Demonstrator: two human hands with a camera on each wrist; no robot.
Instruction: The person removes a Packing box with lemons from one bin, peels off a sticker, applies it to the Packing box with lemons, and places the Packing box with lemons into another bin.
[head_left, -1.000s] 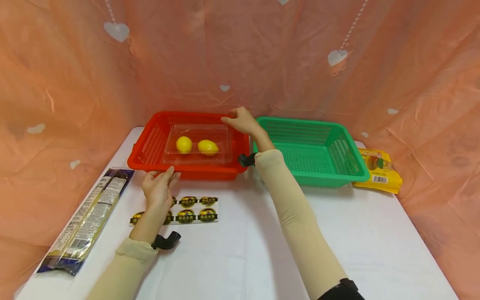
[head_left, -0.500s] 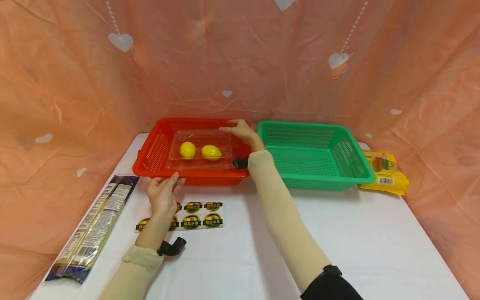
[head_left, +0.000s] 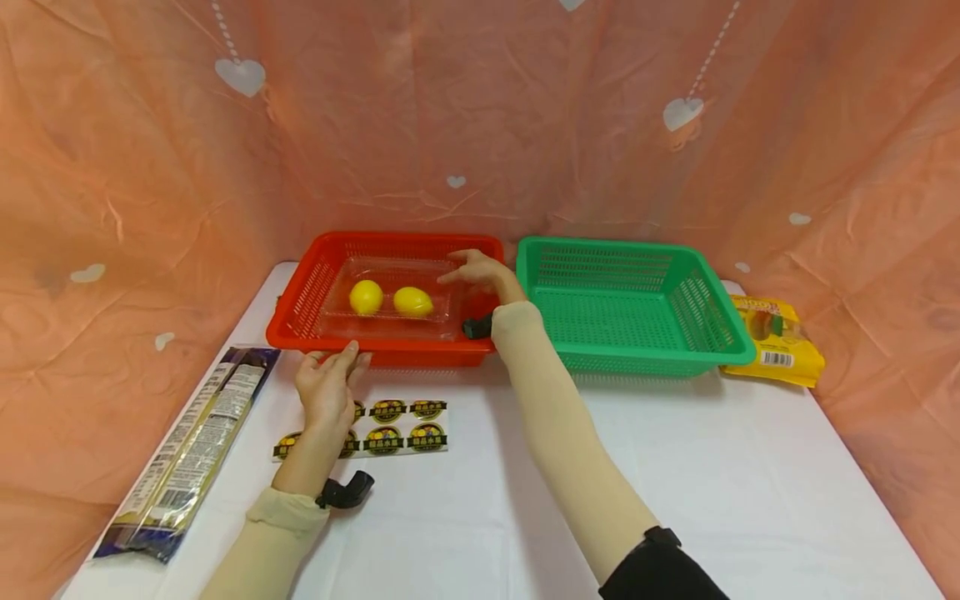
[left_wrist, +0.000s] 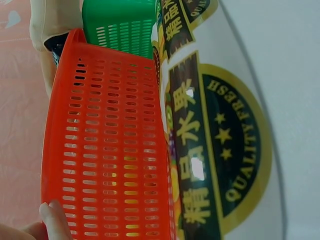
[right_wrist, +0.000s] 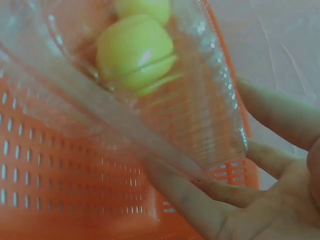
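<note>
A clear plastic box [head_left: 378,271] with two lemons [head_left: 366,297] inside it sits in the red basket [head_left: 292,340], left of the basket's middle. My right hand [head_left: 480,273] reaches into the basket at the box's right end. In the right wrist view its fingers [right_wrist: 182,197] are spread and fairly straight, touching the end of the box. My left hand [head_left: 327,390] holds the basket's front rim near the left corner, thumb on the rim and fingers outside the wall. In the left wrist view, fingertips [left_wrist: 54,220] show at the rim; the rest of that hand is mostly cut off.
A sheet of round fruit stickers [head_left: 405,427] lies under the left forearm. The green basket [head_left: 637,364] stands right of the red one, with a yellow packet [head_left: 780,346] beyond it. A long flat packet [head_left: 191,450] lies along the left edge. A curtain hangs behind.
My right hand has come down from the back rim of the red basket to the box's right end. The box with the lemons has shifted slightly left. The left hand keeps its hold on the rim.
</note>
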